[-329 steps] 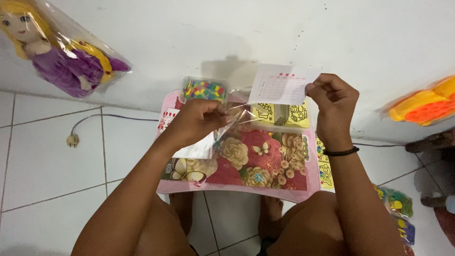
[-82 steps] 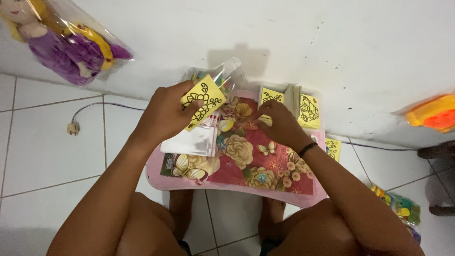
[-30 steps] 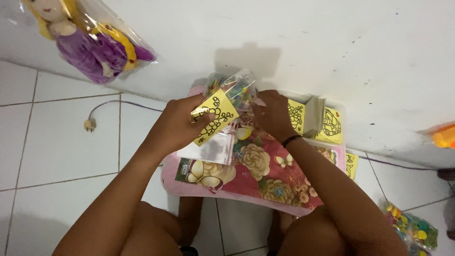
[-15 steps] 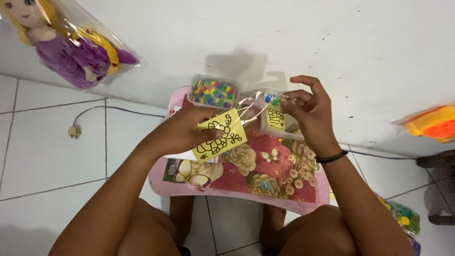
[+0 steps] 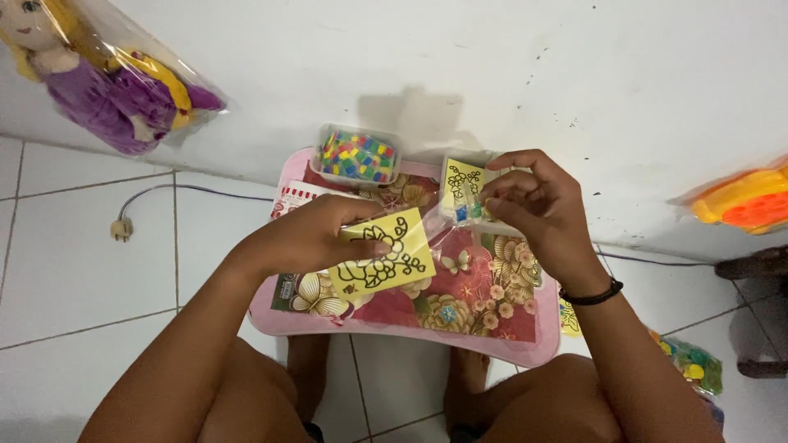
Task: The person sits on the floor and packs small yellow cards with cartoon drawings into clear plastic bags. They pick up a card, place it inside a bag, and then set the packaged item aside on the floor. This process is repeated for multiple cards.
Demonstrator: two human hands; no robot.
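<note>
White floor tiles and a white wall are filling the frame, with a small pink lap table with a floral printed top point(image 5: 501, 349) sitting in the middle, over the person's legs.

At the centre, the left hand point(image 5: 308, 238) is pinching a yellow square card printed with a black flower outline point(image 5: 383, 261), its fingers closed over the card's upper left corner, so that corner is hidden. The card is hovering tilted above the table's left half. Just right of it, the right hand point(image 5: 538, 201) is curling its fingertips together on a small clear plastic packet point(image 5: 462, 201) that seems to contain a second yellow card and some coloured bits; the packet is glinting and partly covered by the fingers, so its contents are hard to make out. A black band point(image 5: 593, 294) is circling that wrist.

Behind the hands, at the table's far edge, a clear rectangular box of multicoloured tiles point(image 5: 358, 154) is standing. Something red-and-white is peeking out under the left wrist, mostly hidden.

Farther out, a doll in a purple dress wrapped in clear plastic point(image 5: 107, 78) is lying in the upper left, cut off by the frame. A white plug and cable point(image 5: 121, 229) are trailing along the floor at left. An orange plastic toy point(image 5: 743, 205) is being cropped at the right edge, and a bag of colourful pieces point(image 5: 688, 365) is lying lower right, half behind the forearm.
</note>
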